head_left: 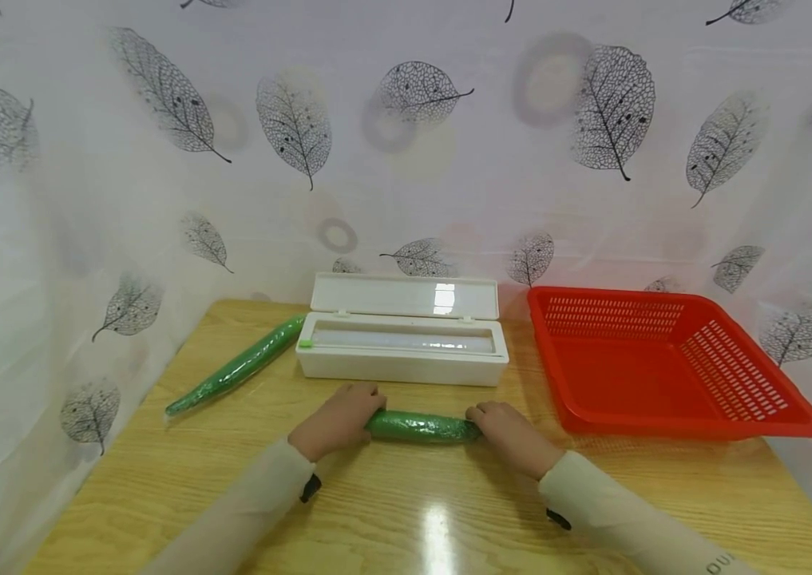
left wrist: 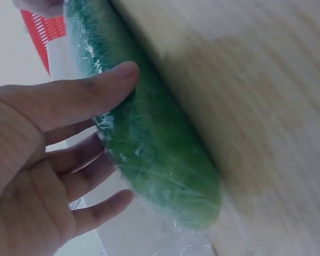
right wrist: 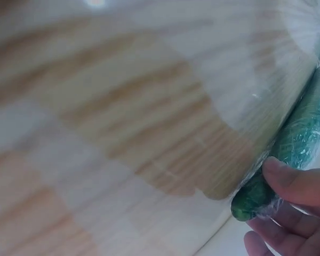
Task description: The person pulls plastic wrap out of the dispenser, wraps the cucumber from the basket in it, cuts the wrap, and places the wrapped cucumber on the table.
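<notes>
A green cucumber wrapped in clear plastic film lies crosswise on the table in front of the white box. My left hand holds its left end; in the left wrist view the thumb lies on top of the film and the fingers curl around the far side. At the other end, my right hand grips the narrower tip between thumb and fingers. Wrinkled, shiny film covers the cucumber in the right wrist view, and a loose flap of film trails past the end by my left hand.
Behind the hands stands a white cling film box, its lid raised and a film roll inside. Another wrapped cucumber lies slantwise at the left. A red plastic basket stands at the right on the wooden table.
</notes>
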Available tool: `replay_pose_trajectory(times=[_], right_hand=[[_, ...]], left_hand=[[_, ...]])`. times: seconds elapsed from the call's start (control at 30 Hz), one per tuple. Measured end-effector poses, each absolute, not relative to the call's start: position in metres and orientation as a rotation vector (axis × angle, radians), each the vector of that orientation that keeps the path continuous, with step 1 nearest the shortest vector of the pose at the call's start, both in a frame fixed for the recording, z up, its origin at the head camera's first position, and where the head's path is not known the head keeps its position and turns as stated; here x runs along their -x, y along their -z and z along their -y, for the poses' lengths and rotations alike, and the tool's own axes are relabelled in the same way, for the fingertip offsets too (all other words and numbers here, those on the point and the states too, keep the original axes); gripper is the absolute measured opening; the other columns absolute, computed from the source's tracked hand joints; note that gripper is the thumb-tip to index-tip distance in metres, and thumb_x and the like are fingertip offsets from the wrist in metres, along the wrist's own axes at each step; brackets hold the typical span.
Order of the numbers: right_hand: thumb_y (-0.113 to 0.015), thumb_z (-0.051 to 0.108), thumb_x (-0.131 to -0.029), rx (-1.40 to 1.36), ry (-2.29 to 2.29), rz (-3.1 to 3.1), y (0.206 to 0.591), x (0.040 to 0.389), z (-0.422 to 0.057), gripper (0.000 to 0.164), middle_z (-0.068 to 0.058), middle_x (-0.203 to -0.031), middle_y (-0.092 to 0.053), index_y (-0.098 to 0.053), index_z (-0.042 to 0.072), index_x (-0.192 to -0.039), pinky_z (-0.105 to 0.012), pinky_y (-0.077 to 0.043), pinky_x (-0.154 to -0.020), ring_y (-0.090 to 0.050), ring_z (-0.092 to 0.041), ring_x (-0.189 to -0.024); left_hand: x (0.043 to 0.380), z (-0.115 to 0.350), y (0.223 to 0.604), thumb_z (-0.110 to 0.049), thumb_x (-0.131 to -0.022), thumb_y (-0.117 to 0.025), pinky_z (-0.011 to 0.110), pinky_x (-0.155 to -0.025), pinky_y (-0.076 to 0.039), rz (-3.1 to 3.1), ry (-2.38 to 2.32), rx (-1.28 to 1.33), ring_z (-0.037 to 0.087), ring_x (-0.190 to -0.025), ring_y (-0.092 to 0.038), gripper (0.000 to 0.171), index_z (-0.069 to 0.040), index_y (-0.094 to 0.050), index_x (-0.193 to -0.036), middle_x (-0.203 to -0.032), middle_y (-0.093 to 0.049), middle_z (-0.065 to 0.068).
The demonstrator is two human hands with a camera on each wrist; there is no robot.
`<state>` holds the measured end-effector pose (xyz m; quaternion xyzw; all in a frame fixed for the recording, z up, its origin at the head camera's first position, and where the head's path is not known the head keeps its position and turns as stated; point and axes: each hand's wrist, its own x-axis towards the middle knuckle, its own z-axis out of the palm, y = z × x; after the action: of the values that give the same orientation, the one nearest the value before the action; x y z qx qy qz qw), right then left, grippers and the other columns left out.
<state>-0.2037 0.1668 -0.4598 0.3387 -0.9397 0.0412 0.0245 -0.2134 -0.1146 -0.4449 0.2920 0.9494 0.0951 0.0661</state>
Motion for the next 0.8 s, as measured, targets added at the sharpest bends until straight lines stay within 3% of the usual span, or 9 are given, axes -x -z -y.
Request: replay_pose_trajectory(times=[0.2,0.47,0.67,0.8], right_hand=[[-0.071,0.004,-0.079,-1.066,-0.07,2.854,0.463,0.205,-0.169,0.019,-0.005,-0.08,-0.07,-0.057,0.007,-0.091,-0.031,-0.052,-0.06,-0.062,-0.016,-0.064],[-0.071,0.007,-0.081,-1.032,-0.169,2.9,0.463,0.202,-0.17,0.021,-0.004,-0.09,-0.061,-0.061,0.006,-0.1,-0.031,-0.054,-0.068,-0.06,-0.017,-0.077],[-0.076,0.039,-0.076,-0.97,-0.174,2.889,0.462,0.204,-0.163,0.037,0.002,-0.083,-0.052,-0.063,0.009,-0.095,-0.026,-0.044,-0.063,-0.045,-0.011,-0.07],[-0.077,0.037,-0.074,-0.971,-0.174,2.896,0.462,0.209,-0.16,0.036,0.003,-0.079,-0.053,-0.066,0.011,-0.096,-0.024,-0.042,-0.06,-0.045,-0.01,-0.067]], left_hand=[[0.214,0.115,0.441,-0.01,-0.075,-0.077,0.044,-0.095,-0.046,-2.849,-0.286,-0.911,0.02,-0.096,-0.062,0.036,-0.007,-0.062,-0.108,-0.103,-0.066,0.005],[0.215,0.114,0.443,-0.017,-0.068,-0.084,0.051,-0.106,-0.037,-2.839,-0.244,-0.904,0.019,-0.099,-0.063,0.045,-0.012,-0.059,-0.104,-0.104,-0.068,0.003],[0.218,0.11,0.442,-0.012,-0.068,-0.083,0.045,-0.099,-0.043,-2.88,-0.212,-0.898,0.019,-0.094,-0.062,0.039,-0.01,-0.065,-0.103,-0.1,-0.067,0.002],[0.219,0.109,0.441,-0.013,-0.067,-0.083,0.046,-0.098,-0.044,-2.874,-0.2,-0.871,0.02,-0.096,-0.062,0.042,-0.01,-0.066,-0.106,-0.103,-0.067,0.003]])
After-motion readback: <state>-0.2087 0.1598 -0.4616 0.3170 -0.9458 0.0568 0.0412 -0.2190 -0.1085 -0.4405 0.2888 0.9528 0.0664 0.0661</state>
